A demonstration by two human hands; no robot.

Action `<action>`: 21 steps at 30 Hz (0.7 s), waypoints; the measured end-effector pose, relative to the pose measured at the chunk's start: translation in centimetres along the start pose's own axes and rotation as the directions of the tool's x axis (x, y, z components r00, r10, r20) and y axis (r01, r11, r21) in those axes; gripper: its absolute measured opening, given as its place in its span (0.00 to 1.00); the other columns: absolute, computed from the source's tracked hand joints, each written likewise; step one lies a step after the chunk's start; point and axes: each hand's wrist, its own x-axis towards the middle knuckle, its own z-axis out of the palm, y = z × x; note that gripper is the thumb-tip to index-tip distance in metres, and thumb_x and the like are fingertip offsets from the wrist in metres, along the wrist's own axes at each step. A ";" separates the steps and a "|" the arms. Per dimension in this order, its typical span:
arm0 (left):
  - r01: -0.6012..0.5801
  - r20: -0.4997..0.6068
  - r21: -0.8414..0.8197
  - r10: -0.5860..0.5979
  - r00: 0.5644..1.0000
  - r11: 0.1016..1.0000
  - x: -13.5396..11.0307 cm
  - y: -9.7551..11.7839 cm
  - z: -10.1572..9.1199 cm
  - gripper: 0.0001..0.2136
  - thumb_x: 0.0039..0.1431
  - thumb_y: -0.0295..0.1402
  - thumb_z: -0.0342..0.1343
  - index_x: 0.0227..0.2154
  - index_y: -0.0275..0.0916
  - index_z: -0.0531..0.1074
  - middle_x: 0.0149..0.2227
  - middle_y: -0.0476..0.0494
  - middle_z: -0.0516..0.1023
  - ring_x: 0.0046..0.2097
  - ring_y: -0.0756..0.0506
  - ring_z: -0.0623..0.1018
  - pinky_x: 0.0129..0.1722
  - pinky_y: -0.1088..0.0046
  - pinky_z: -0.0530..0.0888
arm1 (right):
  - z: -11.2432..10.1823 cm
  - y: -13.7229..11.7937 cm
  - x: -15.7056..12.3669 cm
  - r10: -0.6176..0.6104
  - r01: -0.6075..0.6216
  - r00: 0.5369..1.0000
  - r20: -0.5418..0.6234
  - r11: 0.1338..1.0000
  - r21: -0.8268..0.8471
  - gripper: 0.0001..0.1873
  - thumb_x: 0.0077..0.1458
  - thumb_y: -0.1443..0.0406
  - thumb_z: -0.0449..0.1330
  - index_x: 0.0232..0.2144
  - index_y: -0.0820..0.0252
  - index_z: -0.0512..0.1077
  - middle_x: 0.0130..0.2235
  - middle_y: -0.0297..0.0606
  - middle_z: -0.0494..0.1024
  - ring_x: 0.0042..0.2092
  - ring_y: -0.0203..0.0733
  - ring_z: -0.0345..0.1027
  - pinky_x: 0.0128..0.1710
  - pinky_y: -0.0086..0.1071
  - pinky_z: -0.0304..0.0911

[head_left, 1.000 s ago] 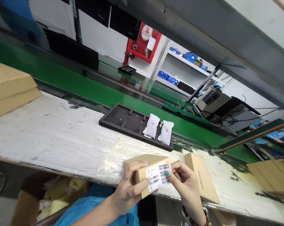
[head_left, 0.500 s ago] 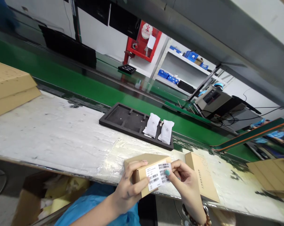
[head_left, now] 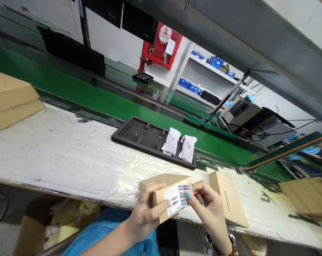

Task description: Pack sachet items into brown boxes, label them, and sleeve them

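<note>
Gripping a tan cardboard box (head_left: 163, 179) by its left side, the left hand (head_left: 147, 211) has one finger along the top edge and another digit pressed against the white label (head_left: 173, 202) on the end facing the wearer. The right hand (head_left: 210, 202) pinches the label's right edge, its green-nailed thumb on the printed front and its other fingers curled behind. The box is tilted at the near edge of the worktable (head_left: 70, 153), its plain top visible. The label carries small lines of print at the upper left and black barcodes below and in a column to the right; the text is too small to read. Just beside the right hand, a second tan box (head_left: 231, 202) lies on the worktable. Farther back sits a black tray (head_left: 135, 145) with two white packets (head_left: 180, 145) in its right-hand part. Beyond runs a green conveyor (head_left: 107, 99).
</note>
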 end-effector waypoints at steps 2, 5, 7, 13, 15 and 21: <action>-0.004 0.015 -0.003 0.004 1.000 1.000 0.0 0.0 -0.1 0.22 0.55 0.20 0.64 0.50 0.43 0.69 0.60 0.35 0.63 0.59 0.33 0.70 0.52 0.49 0.76 | 0.7 -0.1 -0.4 -0.124 0.106 0.987 -0.101 0.980 -0.166 0.08 0.62 0.59 0.62 0.32 0.56 0.71 0.27 0.34 0.69 0.27 0.38 0.57 0.27 0.33 0.53; -0.021 0.029 -0.029 0.022 0.999 0.999 0.2 0.1 -0.4 0.20 0.58 0.19 0.60 0.51 0.41 0.70 0.59 0.33 0.63 0.60 0.33 0.69 0.52 0.49 0.76 | 1.1 -0.1 -0.5 -0.340 0.174 0.905 -0.255 0.844 -0.507 0.07 0.59 0.59 0.63 0.36 0.55 0.71 0.28 0.35 0.67 0.30 0.43 0.60 0.33 0.37 0.55; 0.001 0.021 -0.027 0.000 1.000 1.000 0.3 0.1 -0.4 0.21 0.56 0.19 0.62 0.51 0.42 0.70 0.60 0.33 0.63 0.59 0.34 0.70 0.52 0.51 0.77 | 1.2 0.1 -0.4 -0.394 0.108 0.850 -0.349 0.779 -0.618 0.15 0.61 0.58 0.61 0.48 0.56 0.71 0.36 0.43 0.72 0.38 0.51 0.66 0.41 0.43 0.58; 0.028 -0.041 -0.096 -0.032 0.999 0.995 -0.6 -0.8 0.1 0.30 0.56 0.16 0.60 0.58 0.47 0.64 0.60 0.36 0.67 0.57 0.37 0.73 0.51 0.52 0.77 | 7.2 0.7 -3.7 -0.487 0.218 0.833 -0.263 0.725 -0.653 0.30 0.71 0.51 0.41 0.70 0.51 0.53 0.63 0.48 0.69 0.65 0.69 0.58 0.64 0.64 0.41; 0.066 -0.069 -0.107 -0.074 0.995 0.992 -1.1 -1.1 0.1 0.31 0.57 0.19 0.61 0.61 0.47 0.60 0.56 0.37 0.72 0.55 0.38 0.76 0.51 0.54 0.78 | 9.9 0.4 -5.0 -0.458 0.233 0.861 -0.219 0.740 -0.631 0.29 0.71 0.57 0.48 0.71 0.46 0.50 0.59 0.43 0.74 0.60 0.64 0.67 0.65 0.58 0.48; 0.289 0.111 0.122 -0.302 0.947 0.950 -0.6 -1.1 -1.9 0.29 0.57 0.32 0.64 0.61 0.40 0.64 0.55 0.39 0.76 0.53 0.39 0.79 0.51 0.65 0.80 | 5.8 1.4 -2.8 -0.393 0.238 0.895 -0.212 0.821 -0.518 0.38 0.68 0.45 0.30 0.70 0.52 0.54 0.65 0.44 0.66 0.67 0.61 0.57 0.70 0.61 0.26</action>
